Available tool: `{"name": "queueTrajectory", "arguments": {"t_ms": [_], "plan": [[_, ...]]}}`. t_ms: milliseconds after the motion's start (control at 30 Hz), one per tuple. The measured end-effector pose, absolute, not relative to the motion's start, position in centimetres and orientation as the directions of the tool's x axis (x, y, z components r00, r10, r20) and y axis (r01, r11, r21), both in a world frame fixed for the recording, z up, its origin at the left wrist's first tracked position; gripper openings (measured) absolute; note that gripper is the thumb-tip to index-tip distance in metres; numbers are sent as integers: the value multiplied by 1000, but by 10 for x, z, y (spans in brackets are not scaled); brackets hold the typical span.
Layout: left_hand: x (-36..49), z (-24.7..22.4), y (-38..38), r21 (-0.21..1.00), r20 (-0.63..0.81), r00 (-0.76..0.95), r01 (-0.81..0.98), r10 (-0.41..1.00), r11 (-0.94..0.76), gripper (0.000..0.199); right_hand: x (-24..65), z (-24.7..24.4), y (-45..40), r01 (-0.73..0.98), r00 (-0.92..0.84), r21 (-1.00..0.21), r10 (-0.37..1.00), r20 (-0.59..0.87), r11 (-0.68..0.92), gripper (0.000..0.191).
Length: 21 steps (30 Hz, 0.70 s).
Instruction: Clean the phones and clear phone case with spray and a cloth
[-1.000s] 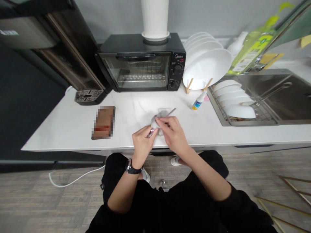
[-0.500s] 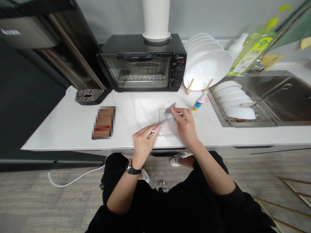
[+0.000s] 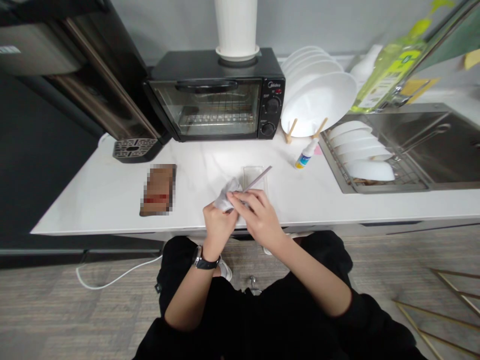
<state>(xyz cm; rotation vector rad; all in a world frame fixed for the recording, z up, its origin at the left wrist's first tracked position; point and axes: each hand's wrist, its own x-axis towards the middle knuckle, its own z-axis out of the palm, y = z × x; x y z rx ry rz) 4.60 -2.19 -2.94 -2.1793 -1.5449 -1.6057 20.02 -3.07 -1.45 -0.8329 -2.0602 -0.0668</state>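
Note:
My left hand (image 3: 220, 223) is closed around the near end of a thin lavender phone (image 3: 258, 177), which I see nearly edge-on, slanting up to the right. A light grey cloth (image 3: 227, 193) is bunched over that near end. My right hand (image 3: 261, 218) pinches the cloth against the phone, its fingers lying close to my left hand. Beneath the far end of the phone, a clear phone case (image 3: 250, 171) lies flat on the white counter (image 3: 202, 170), partly covered by my right hand. A small spray bottle (image 3: 306, 154) with a blue and yellow label stands farther right.
A black toaster oven (image 3: 217, 107) stands behind, with a white pot (image 3: 236, 30) on top. White plates (image 3: 318, 100) lean in a rack beside the sink (image 3: 442, 150). At left are a drinks machine (image 3: 137, 150) and a blurred brown item (image 3: 158, 190).
My right hand has slid the cloth from the phone's far end down to its near end, beside my left hand. The phone's far end is now bare.

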Motion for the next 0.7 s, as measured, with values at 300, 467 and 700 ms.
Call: {"name": "queueTrajectory", "arguments": {"t_ms": [300, 467, 700], "plan": [[48, -25, -24, 528, 708, -8, 671, 706, -521, 26, 227, -18, -7, 654, -335, -248, 568, 752, 715, 75], [50, -21, -26, 573, 684, -8, 624, 730, -531, 17, 260, -20, 24, 750, -223, -292, 643, 733, 593, 69], [51, -20, -26, 578, 676, -1, 621, 737, -529, 16, 249, -20, 17, 753, -194, -305, 639, 745, 584, 68]]}}
